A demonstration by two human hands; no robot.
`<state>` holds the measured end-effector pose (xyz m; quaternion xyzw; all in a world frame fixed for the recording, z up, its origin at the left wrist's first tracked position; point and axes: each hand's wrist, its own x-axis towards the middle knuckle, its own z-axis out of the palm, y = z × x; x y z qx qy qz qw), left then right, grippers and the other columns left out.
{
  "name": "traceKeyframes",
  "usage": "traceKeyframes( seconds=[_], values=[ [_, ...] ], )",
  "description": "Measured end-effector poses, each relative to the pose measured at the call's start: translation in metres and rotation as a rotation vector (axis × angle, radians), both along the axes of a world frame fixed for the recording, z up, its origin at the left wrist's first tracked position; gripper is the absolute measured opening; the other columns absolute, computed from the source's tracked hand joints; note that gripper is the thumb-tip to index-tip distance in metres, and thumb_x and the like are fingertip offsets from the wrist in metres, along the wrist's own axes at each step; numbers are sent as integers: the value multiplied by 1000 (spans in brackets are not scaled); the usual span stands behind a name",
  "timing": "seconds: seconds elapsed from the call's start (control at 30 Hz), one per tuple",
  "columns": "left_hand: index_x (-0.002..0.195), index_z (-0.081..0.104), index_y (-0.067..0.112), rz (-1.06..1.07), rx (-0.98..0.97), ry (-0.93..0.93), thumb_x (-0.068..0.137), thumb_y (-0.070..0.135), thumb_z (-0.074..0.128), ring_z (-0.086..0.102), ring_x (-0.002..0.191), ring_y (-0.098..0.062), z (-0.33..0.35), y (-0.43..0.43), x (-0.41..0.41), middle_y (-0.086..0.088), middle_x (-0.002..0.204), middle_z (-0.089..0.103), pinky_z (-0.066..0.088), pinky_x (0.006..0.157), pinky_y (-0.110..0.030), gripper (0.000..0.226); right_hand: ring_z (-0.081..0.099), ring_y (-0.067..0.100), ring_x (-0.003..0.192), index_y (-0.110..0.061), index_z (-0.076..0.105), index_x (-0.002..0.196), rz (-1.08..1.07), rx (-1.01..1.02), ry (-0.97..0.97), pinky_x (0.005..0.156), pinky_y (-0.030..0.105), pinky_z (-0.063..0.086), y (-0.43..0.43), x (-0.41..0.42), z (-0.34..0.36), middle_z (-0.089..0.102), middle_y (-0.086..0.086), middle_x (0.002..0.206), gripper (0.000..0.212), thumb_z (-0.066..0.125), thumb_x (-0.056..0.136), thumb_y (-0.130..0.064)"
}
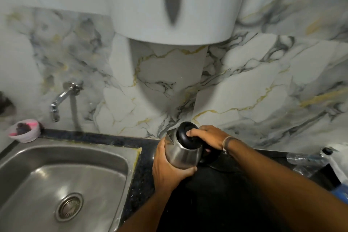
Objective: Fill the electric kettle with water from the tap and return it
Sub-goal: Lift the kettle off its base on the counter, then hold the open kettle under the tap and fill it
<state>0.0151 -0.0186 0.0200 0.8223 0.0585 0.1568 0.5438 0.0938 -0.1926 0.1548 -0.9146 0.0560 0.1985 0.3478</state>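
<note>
Marble-patterned wall (pixel 263 73), dark countertop (pixel 143 175)

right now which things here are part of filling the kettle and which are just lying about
Part of the job: kettle, left hand, right hand, tap, sink.

Just lying about: small bowl, plastic bottle, white wall tank.

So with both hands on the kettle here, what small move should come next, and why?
Probably carry the kettle left toward the tap. Left hand cups its steel body, right hand holds the lid and handle, and it sits over the counter, right of the sink.
</note>
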Motion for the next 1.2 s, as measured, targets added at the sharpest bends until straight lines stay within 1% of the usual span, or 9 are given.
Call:
traceKeyframes(
  seconds=[0.17, 0.37, 0.47, 0.57, 0.7, 0.83, 0.9, 1.0, 1.2],
  values=[
    [168, 23, 48, 70, 10, 55, 29, 64, 103, 55, 146, -16, 40, 31, -69, 14, 161, 54, 51, 119, -48, 161, 68, 21, 61, -17, 85, 92, 57, 384, 56, 65, 32, 56, 19, -60, 36, 77, 8, 75, 63, 70, 66, -72],
    [158, 35, 61, 161, -61, 5, 29, 53, 109, 67, 121, 10, 54, 76, -150, 32, 136, 70, 64, 96, -32, 149, 60, 22, 48, -11, 81, 73, 86, 727, 183, 50, 28, 50, 64, -127, 44, 66, 14, 64, 54, 70, 70, -64],
    [160, 41, 49, 152, -70, -30, 35, 45, 113, 70, 123, 6, 47, 106, -176, 27, 141, 71, 65, 93, -33, 145, 58, 19, 44, -11, 78, 65, 27, 745, 195, 43, 24, 44, 96, -149, 32, 63, 11, 57, 51, 66, 71, -59],
    [160, 43, 45, 137, -97, -65, 37, 33, 113, 71, 126, 0, 38, 132, -190, 22, 144, 71, 65, 93, -33, 142, 57, 19, 45, -14, 78, 69, 44, 742, 177, 44, 25, 39, 129, -160, 22, 62, 10, 57, 49, 64, 71, -61],
    [152, 45, 59, 152, -131, -77, 37, 28, 113, 68, 123, 10, 26, 173, -192, 30, 141, 69, 57, 88, -7, 137, 56, 23, 52, -17, 84, 77, 60, 761, 157, 52, 31, 38, 177, -155, 5, 63, 15, 68, 55, 72, 60, -68],
    [159, 34, 51, 158, -142, 7, 34, 46, 114, 61, 133, 2, 15, 231, -177, 24, 148, 62, 58, 102, -22, 148, 60, 33, 62, -14, 86, 75, 46, 764, 144, 59, 40, 43, 235, -132, -19, 67, 33, 80, 56, 74, 64, -67],
    [162, 29, 50, 143, -126, 64, 31, 56, 113, 54, 136, 7, 5, 263, -164, 29, 151, 54, 51, 101, -14, 156, 64, 40, 78, -3, 86, 88, 32, 737, 128, 72, 48, 47, 262, -116, -31, 71, 49, 96, 68, 74, 70, -67],
    [166, 27, 47, 103, -114, 151, 31, 73, 106, 51, 140, 8, -14, 321, -138, 31, 155, 48, 49, 110, -19, 158, 68, 34, 70, -11, 88, 82, 3, 680, 129, 68, 43, 49, 307, -89, -44, 78, 31, 83, 63, 73, 66, -71],
    [142, 60, 40, 197, -144, 155, 97, 74, 50, 66, 137, -20, -9, 423, -57, 10, 140, 70, 51, 114, -40, 58, 66, 23, 59, -24, 85, 69, -48, 624, 109, 54, 31, 45, 371, -46, -58, 75, 12, 70, 51, 68, 62, -72]
  ],
)
